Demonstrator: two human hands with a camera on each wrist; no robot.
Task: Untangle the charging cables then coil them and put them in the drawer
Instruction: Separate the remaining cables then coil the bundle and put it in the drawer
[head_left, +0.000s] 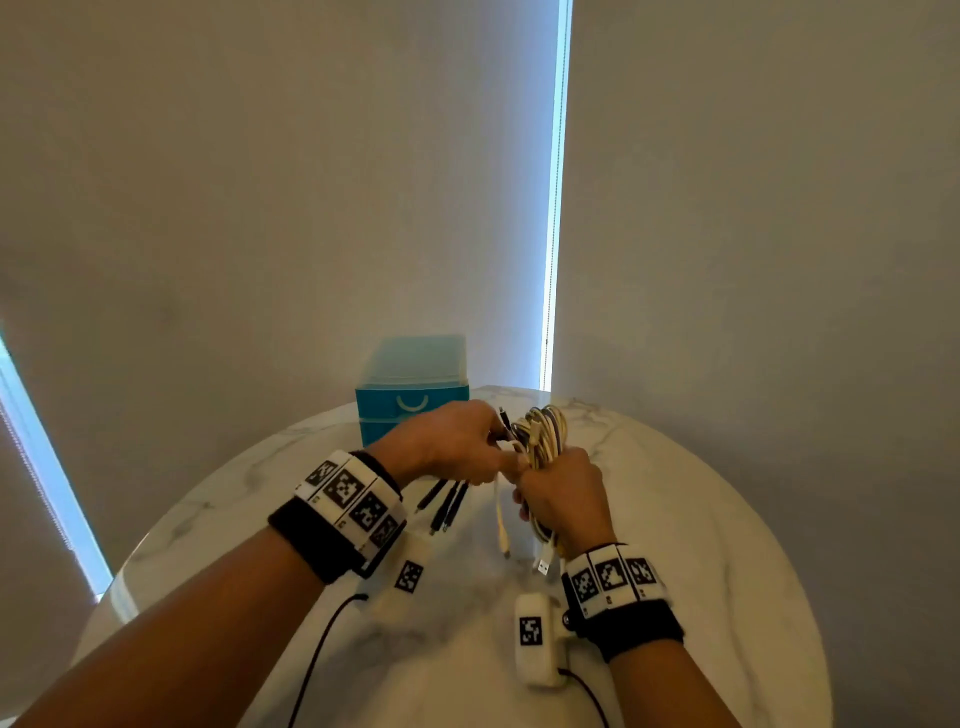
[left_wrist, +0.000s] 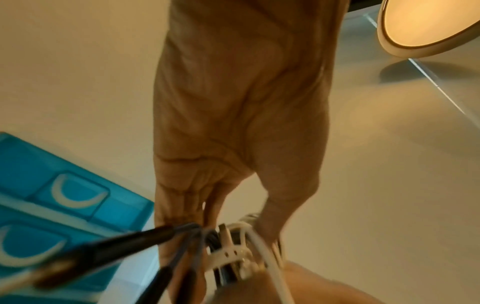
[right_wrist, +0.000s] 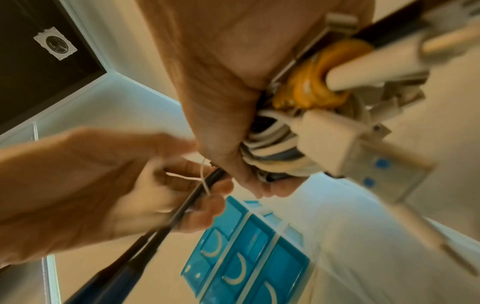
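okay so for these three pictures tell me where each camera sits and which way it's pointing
Head: worn on the head, facing forward and down at the marble table; both forearms, left hand and right hand show.
Left wrist: under the left wrist, looking along the palm at the cable bundle.
Right wrist: under the right wrist, looking up along the palm; both hands show.
Shared: all three show the cables and the blue drawer unit.

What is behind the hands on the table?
A blue drawer unit stands behind the left hand, its upper drawer with a white handle showing. The hand covers the lower front; the drawers look shut, so their contents cannot be seen.
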